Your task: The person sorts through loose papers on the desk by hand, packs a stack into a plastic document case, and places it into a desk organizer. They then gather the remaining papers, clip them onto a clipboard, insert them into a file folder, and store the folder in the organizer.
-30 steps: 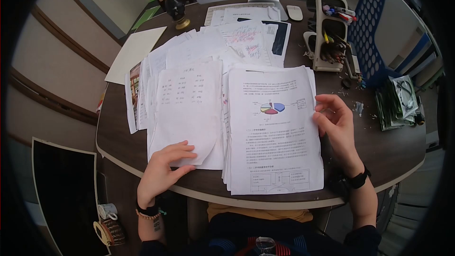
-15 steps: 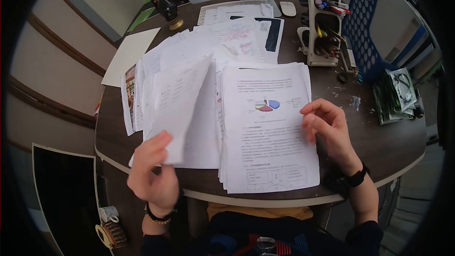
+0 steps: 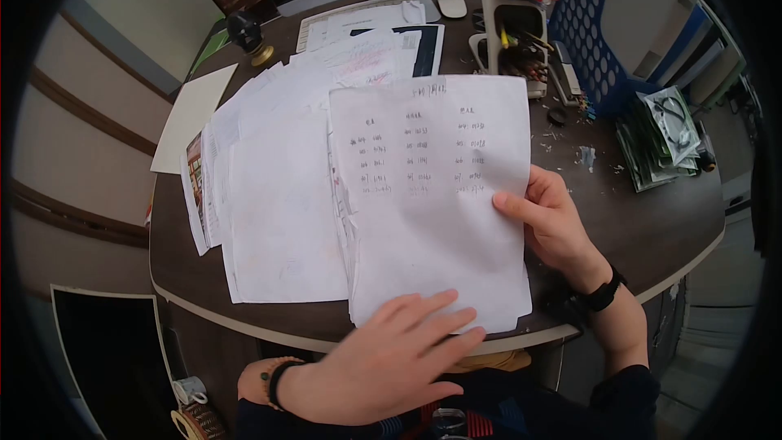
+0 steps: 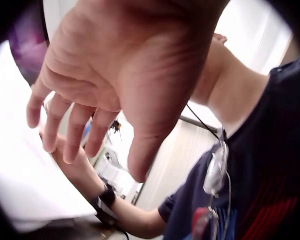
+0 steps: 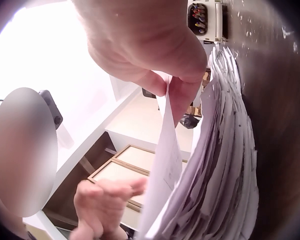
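Observation:
A white sheet with handwritten columns (image 3: 432,232) lies over the right-hand paper stack (image 5: 232,135). My right hand (image 3: 558,220) pinches its right edge, thumb on top and fingers beneath. In the right wrist view the sheet stands up off the thick stack along the pinched edge. My left hand (image 3: 399,358) is over the sheet's lower edge with its fingers spread; the left wrist view shows its palm holding nothing. To the left, a blank-looking sheet (image 3: 285,220) tops the other pile. The printed page with the pie chart is hidden.
Loose papers (image 3: 269,98) spread across the back left, near a keyboard and a white mouse (image 3: 452,6). At the back right stand a pen organizer (image 3: 513,16) and a blue perforated file holder (image 3: 582,24). Green packets (image 3: 664,143) lie at the right, paper scraps nearby.
The handwritten sheet has gone from the left pile over to the right stack. My right hand has taken its edge; my left hand has let go and moved right.

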`<state>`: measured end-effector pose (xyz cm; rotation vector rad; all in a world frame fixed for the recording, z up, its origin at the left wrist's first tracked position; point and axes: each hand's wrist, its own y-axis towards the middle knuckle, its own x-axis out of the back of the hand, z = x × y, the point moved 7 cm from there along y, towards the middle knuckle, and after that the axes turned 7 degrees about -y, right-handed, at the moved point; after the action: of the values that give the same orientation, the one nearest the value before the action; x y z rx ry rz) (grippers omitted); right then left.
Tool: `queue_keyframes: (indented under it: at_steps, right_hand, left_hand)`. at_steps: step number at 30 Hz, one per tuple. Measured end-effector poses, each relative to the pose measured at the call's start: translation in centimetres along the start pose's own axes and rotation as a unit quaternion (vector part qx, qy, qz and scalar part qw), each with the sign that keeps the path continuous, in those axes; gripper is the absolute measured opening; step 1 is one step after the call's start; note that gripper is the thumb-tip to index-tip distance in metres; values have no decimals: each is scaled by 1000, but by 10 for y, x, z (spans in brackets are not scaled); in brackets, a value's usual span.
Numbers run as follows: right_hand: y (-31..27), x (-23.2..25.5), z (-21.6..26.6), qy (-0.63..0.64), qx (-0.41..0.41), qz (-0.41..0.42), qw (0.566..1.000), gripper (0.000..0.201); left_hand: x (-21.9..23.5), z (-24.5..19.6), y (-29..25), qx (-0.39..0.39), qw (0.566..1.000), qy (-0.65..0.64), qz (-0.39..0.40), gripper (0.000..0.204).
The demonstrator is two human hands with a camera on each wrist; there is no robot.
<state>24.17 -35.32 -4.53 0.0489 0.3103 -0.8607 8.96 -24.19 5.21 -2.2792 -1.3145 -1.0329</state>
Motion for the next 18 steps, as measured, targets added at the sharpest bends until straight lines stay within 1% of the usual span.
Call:
queue_keyframes:
  at_steps: [1,2,3,4,5,6,7,8,9,10,11,12,13,15,16,18]
  right_hand:
    - [0,3,3,0,24,-11,1000,35]
    - [-1,5,6,0,49,-22,999,36]
    - [-2,6,7,1,53,-26,998,36]
    - [-4,4,12,11,73,-20,997,36]
    - [-5,3,17,17,95,-12,995,35]
    - [-6,2,19,15,100,-15,995,35]
    - [-8,1,22,30,113,-13,993,35]
    - [-9,1,24,44,126,-11,991,35]
    - [-9,2,25,40,127,-15,991,35]
    - [-10,2,25,41,135,-18,990,34]
    - [-10,3,24,42,141,-21,989,33]
    - [-10,4,23,42,137,-22,989,33]
    - [-11,4,24,37,139,-23,989,32]
    - [-12,4,25,33,139,-22,990,31]
    - [-13,4,25,25,131,-26,991,31]
    - [-15,3,22,21,119,-31,992,31]
  left_hand:
    - [20,5,-1,8,998,-57,-5,45]
    - [42,15,-3,22,997,-40,-63,47]
    - [62,25,-5,37,992,-24,-122,49]
    - [80,43,-6,75,975,1,-210,45]
    - [93,63,-9,110,948,26,-297,41]
    - [93,78,-8,104,949,27,-298,41]
    - [95,103,-11,137,926,-67,-345,35]
    - [96,122,-15,168,892,-162,-388,29]
    - [95,127,-15,164,893,-165,-386,29]
    - [89,132,-14,134,880,-270,-367,24]
    - [82,136,-15,105,856,-371,-343,19]
    - [81,138,-17,93,862,-367,-337,15]
    - [78,138,-18,97,860,-370,-337,15]
    - [77,130,-16,68,856,-374,-351,14]
    - [76,133,-17,71,855,-375,-351,14]
    - [74,135,-21,46,849,-382,-363,17]
